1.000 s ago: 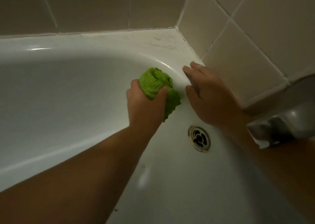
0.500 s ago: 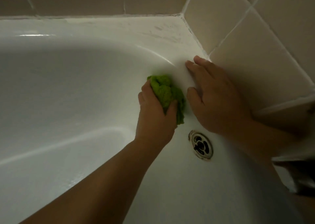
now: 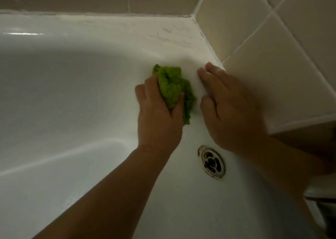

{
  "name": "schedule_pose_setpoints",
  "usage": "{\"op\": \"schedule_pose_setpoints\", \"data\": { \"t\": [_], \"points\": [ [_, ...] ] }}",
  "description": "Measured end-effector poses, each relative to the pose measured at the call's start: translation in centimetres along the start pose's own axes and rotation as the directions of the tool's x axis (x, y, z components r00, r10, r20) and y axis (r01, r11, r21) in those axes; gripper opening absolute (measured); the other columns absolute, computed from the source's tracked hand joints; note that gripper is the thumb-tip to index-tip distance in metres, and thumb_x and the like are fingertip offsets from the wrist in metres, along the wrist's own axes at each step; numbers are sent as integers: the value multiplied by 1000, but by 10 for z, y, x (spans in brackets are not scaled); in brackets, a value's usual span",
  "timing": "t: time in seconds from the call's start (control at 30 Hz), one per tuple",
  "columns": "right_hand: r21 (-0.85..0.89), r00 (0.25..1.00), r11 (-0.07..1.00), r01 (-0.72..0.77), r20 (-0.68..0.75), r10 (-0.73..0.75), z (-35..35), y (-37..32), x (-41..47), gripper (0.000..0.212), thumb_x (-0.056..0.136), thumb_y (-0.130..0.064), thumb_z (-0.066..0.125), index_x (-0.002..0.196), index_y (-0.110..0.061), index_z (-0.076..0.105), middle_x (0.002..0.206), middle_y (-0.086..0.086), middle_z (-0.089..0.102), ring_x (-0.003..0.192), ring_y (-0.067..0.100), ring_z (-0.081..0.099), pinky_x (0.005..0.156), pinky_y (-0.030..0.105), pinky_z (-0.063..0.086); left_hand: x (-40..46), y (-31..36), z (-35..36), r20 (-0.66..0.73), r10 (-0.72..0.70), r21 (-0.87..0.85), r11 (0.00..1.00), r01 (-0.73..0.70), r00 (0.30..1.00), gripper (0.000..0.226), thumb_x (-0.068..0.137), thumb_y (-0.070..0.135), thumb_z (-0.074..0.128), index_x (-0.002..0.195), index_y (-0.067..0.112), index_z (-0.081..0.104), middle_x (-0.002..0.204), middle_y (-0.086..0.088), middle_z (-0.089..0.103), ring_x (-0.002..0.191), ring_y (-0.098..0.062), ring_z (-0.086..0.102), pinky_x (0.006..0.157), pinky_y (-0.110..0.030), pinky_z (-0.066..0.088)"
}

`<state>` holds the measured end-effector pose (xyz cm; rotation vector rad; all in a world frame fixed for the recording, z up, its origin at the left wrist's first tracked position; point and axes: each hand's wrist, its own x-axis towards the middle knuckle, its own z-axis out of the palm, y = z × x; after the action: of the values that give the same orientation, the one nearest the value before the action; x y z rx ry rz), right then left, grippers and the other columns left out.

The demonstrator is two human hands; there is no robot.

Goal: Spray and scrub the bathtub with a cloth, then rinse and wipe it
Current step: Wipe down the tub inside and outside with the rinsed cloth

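Observation:
The white bathtub (image 3: 72, 93) fills most of the view, seen from above at its end wall. My left hand (image 3: 160, 118) grips a bunched green cloth (image 3: 172, 89) and presses it against the tub's inner wall just below the rim. My right hand (image 3: 231, 111) lies flat on the tub wall right beside the cloth, fingers together and pointing up toward the corner, holding nothing.
A round metal overflow grate (image 3: 211, 161) sits in the tub wall below my right hand. Beige tiled walls (image 3: 272, 47) meet at the corner above the scuffed tub rim (image 3: 145, 29). A dark fixture (image 3: 325, 213) shows at the lower right edge.
My left hand has slid the cloth down from the curved rim and then slightly left along the wall. My right hand stays planted beside it. The view has shifted closer to the corner.

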<state>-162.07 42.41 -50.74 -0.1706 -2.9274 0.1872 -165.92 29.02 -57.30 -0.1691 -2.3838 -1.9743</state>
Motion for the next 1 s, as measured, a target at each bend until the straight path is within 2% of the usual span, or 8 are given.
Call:
{"op": "schedule_pose_setpoints", "data": {
  "t": [0.17,0.3,0.43,0.5,0.63,0.73,0.8,1.0],
  "points": [
    [-37,1000,999,16,14,-15,0,1,0,59,99,-29,46,154,-10,45,161,11,42,148,24,36,122,28,21,-2,-11,0,31,-346,49,937,345,938,35,102,34,58,127,20,38,121,-4,49,90,-9,58,78,-39,56],
    [-54,1000,998,27,15,-26,1,0,1,60,99,-33,44,155,-10,45,161,12,42,148,24,35,121,20,13,14,21,-22,136,61,174,981,-85,989,42,94,41,61,128,23,44,115,1,44,77,-10,56,63,-28,53],
    [-10,1000,1000,6,3,-6,0,-1,-1,62,99,-36,36,154,-9,47,161,10,42,149,22,36,123,21,16,49,14,-43,-159,34,248,969,7,987,35,98,31,60,122,10,46,112,-6,40,72,-25,54,68,-45,54],
    [-2,1000,1000,20,-12,-20,1,-1,-1,62,99,-36,36,153,-8,48,160,12,44,148,25,39,124,27,21,25,-1,-31,-27,-127,252,959,130,991,34,99,28,61,124,13,43,114,-5,42,73,-22,55,68,-45,53],
    [3,999,1000,21,-27,-21,1,0,0,60,99,-34,38,151,-7,50,158,14,46,146,28,42,121,30,25,-25,-15,-5,296,-212,62,977,203,931,34,101,30,60,130,23,44,119,1,48,94,-5,60,74,-16,55],
    [12,1000,1000,3,-17,-3,2,1,0,59,99,-31,43,153,-9,49,158,11,46,146,24,39,119,28,25,-18,-7,6,62,-42,-18,999,43,997,49,94,16,63,141,22,48,139,-3,41,110,7,49,90,-5,48],
    [15,999,1000,12,-37,-11,2,1,0,58,98,-30,46,152,-8,50,157,11,47,145,23,40,118,23,23,-17,-8,18,-97,-119,-84,990,111,988,55,97,13,60,149,21,43,147,-4,39,123,-3,47,98,-2,40],
    [10,999,1000,13,-42,-13,2,1,-2,58,97,-27,47,151,-6,50,157,12,48,144,21,40,116,12,17,-19,-37,20,234,-727,33,669,742,645,39,106,30,40,144,21,33,130,-5,39,94,-25,56,90,-41,48]
  ]
}}
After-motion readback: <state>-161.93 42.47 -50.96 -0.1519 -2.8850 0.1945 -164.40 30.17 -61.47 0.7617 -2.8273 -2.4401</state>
